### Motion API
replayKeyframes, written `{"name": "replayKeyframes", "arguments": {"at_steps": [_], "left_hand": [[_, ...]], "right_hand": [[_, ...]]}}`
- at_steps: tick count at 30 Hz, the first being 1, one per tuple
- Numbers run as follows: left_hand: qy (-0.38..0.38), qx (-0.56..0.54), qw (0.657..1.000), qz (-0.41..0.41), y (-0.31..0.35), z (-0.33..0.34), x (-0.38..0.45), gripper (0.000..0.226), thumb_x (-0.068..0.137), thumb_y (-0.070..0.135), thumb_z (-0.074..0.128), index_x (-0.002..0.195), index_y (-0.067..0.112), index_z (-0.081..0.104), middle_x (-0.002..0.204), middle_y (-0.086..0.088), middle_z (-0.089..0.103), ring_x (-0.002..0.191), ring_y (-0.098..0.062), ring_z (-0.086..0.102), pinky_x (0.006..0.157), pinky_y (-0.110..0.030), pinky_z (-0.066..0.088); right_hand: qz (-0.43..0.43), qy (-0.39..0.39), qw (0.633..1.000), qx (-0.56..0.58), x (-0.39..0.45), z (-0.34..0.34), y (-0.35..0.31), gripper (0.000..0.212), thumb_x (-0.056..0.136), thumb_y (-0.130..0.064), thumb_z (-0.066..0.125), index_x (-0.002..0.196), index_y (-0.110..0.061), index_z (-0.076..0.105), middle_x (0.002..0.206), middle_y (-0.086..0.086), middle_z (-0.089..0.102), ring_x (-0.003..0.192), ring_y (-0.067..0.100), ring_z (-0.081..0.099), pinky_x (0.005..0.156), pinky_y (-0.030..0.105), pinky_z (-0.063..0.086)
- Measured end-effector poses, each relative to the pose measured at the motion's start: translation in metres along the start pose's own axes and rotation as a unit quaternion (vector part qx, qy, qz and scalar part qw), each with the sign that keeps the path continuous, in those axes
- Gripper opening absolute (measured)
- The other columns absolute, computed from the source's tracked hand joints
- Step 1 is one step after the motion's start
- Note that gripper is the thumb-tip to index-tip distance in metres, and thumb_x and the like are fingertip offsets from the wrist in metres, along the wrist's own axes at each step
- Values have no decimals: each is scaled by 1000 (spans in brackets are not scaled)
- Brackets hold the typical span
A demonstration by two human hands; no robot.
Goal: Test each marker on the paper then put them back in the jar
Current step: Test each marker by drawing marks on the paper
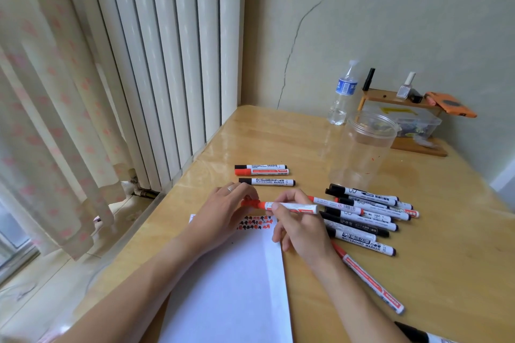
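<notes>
Right hand [299, 227] grips a red marker [289, 206]; left hand [223, 210] pinches its cap [250, 202] above the paper [231, 287]. Next, probably uncapping, then testing.

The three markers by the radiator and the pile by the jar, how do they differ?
The three markers lie parallel and apart from each other; the pile overlaps untidily. The three are few; the pile holds many more. The pile lies right of the paper, the three beyond it. Both mix red and black, capped.

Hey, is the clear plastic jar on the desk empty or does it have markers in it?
Empty. The clear jar stands upright and lidless, with no markers inside; only the desk shows through its walls.
</notes>
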State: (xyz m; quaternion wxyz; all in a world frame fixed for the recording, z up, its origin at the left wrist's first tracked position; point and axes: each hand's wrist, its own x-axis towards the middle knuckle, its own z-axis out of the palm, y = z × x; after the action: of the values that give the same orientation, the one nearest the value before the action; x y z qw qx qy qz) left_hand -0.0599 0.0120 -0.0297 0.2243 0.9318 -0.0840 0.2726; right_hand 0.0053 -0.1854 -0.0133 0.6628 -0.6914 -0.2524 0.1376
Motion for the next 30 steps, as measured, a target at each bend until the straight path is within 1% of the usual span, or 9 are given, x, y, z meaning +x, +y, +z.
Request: {"name": "replayKeyframes", "arguments": {"at_steps": [5,10,12,14,16,20,23,26,30], "left_hand": [[0,-55,998,32,3,-3,-4,10,100,14,61,109,16,58,100,9,59,92,-9,54,79,-30,49],[8,-60,998,12,-1,-2,-3,22,98,12,64,120,19,65,105,10,59,98,-9,57,86,-26,48],[9,-67,998,5,-2,-3,-3,20,99,14,64,118,20,66,105,10,59,98,-10,57,86,-25,48],[10,-67,998,-5,-3,-4,-2,19,100,14,64,117,21,67,107,10,58,100,-9,57,87,-22,46],[-5,-50,999,-8,-3,-2,-2,16,103,20,56,117,21,65,109,9,57,102,-10,55,88,-23,45],[-74,-38,997,-6,3,2,-1,35,107,41,37,116,19,63,104,8,56,98,-10,52,85,-27,46],[-82,-26,996,-24,4,3,-2,46,107,50,29,113,19,63,102,6,57,97,-12,55,83,-31,48],[-93,-7,995,-25,4,4,-2,45,107,49,28,108,18,61,98,5,57,91,-14,54,78,-41,50],[-92,-2,996,5,5,3,-4,41,107,42,30,106,16,61,95,4,56,85,-15,53,73,-41,51]], "right_hand": [[-16,-34,999,-18,0,0,2,18,92,-23,78,95,-16,61,59,4,58,47,18,49,41,25,37],[28,31,998,56,1,-7,-3,29,88,-51,69,98,-24,64,67,23,59,51,25,47,42,27,36],[-15,54,997,-55,2,-14,-1,14,95,-37,70,91,-25,66,74,15,70,51,26,56,44,29,42],[-82,44,969,-228,3,-21,4,11,94,-25,72,84,-26,67,74,-4,71,58,13,63,55,24,49],[-120,11,945,-304,2,-20,6,9,92,-21,73,86,-25,68,75,-14,69,72,8,65,65,20,50],[-145,-27,921,-360,1,-13,10,10,89,-30,73,96,-30,66,88,-18,65,82,6,63,73,31,53],[-155,-24,906,-393,1,-9,12,15,88,-32,73,100,-31,63,94,-17,64,84,8,59,72,36,52],[-164,-6,895,-416,-1,-4,12,19,88,-34,73,99,-30,59,89,-15,64,81,11,59,66,36,49],[-197,-2,874,-444,-6,-2,12,15,91,-34,70,96,-28,57,86,-11,62,76,17,57,61,37,45]]}}
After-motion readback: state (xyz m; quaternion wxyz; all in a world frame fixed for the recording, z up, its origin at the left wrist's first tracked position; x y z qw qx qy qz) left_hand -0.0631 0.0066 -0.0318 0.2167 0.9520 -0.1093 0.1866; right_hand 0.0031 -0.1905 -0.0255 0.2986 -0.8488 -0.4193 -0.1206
